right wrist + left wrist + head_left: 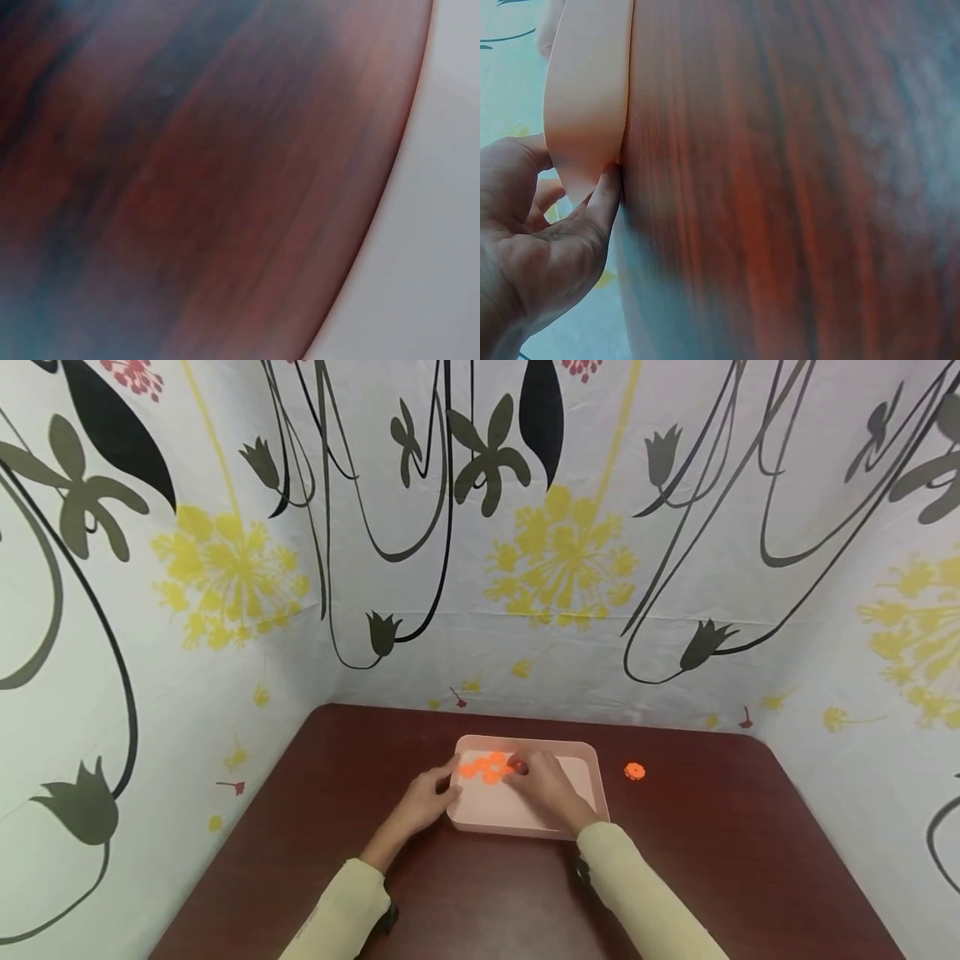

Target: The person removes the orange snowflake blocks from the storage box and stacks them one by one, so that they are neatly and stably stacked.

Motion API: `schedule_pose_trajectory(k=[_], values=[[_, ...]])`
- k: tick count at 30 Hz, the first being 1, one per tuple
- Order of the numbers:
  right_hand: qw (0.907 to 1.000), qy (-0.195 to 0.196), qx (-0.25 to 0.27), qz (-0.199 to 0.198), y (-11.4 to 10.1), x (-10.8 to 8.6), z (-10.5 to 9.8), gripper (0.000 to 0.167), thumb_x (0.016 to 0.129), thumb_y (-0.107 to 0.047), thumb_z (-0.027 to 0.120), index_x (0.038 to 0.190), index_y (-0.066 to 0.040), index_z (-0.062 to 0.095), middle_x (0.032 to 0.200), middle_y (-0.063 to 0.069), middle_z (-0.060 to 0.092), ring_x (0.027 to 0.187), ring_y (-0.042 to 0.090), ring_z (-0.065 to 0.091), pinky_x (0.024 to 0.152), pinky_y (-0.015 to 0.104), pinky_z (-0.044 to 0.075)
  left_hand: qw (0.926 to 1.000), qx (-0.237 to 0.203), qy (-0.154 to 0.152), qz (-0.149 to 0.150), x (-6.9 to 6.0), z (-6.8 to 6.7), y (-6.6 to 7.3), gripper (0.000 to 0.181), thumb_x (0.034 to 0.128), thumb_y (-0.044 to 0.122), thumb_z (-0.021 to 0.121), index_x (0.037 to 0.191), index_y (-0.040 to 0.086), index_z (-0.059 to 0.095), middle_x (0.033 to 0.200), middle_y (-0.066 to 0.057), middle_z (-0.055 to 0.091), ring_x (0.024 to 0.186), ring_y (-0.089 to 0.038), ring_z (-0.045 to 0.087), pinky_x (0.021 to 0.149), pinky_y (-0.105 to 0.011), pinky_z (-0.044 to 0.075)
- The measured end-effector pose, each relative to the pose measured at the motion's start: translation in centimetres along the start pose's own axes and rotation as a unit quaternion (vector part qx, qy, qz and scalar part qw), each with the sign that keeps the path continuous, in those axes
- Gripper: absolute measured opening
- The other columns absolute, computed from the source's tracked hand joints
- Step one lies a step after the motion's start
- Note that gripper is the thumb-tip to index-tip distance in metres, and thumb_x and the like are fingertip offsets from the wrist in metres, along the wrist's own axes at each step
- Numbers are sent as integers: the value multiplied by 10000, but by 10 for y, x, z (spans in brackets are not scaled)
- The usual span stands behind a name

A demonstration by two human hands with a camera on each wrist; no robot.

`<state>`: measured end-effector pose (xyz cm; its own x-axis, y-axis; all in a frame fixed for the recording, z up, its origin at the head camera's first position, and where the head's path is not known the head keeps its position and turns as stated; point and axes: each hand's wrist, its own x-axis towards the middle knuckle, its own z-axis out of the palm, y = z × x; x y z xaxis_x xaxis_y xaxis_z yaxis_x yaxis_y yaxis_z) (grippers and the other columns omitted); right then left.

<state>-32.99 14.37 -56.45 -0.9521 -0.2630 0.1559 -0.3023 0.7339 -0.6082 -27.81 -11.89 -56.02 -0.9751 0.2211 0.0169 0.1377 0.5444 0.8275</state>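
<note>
A white hanging printed with black and olive stems, tulip shapes and yellow blossom heads (457, 585) stands beyond the tray and to both sides of it. A dark reddish-brown table with wood grain (750, 860) lies under the tray and reaches out all round it; the right wrist view shows just the table's curved edge and a pale surface past it. Two pale yellow-green sleeves come in from the near side of the tray, the left sleeve (337, 906) and the right sleeve (645, 893). Faint marks on the left sleeve are too small to read.

The shallow, pale peach, rectangular tray with rounded corners (487, 817) rests flat on the table between the hands. The right hand (546, 783) reaches over the tray's near wall, its wrist above the near right corner, with thumb and fingers bent together at the tips. The left hand (426, 797) grips the tray's left wall, thumb and fingers set against it; the left wrist view shows one fingertip at the bottom edge of the wall, by the table.

A group of flat bright-orange pieces with wavy edges (492, 774) lies inside the tray, in its left part, just to the left of the right fingertips. One scallop-edged orange disc (634, 771) sits on the table to the right of the tray, well apart from both hands. A small orange-red piece (519, 767), mostly hidden, is pinched between the right thumb and fingers, over the tray and right beside the group.
</note>
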Motion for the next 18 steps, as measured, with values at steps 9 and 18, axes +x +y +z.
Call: schedule_pose_trajectory(k=[9, 18], values=[[9990, -123, 332, -270, -2, -11, -17, 179, 886, -125, 851, 1055, -85, 810, 850, -32, 726, 745, 74, 604, 696, 246, 517, 9999, -11, -28, -128, 1, 1, 4, 631, 1038, 225, 673, 1621, 185, 434, 1625, -175, 499, 1526, -379, 458, 1231, -586, 398], [9957, 72, -137, -910, -5, -41, -50, 287, 900, -184, 852, 1164, -90, 790, 819, -71, 720, 695, 16, 577, 633, 205, 498, 9995, 65, -40, -294, 0, 2, 4, 634, 1047, 232, 665, 1630, 200, 417, 1637, -159, 491, 1532, -366, 454, 1236, -585, 392]])
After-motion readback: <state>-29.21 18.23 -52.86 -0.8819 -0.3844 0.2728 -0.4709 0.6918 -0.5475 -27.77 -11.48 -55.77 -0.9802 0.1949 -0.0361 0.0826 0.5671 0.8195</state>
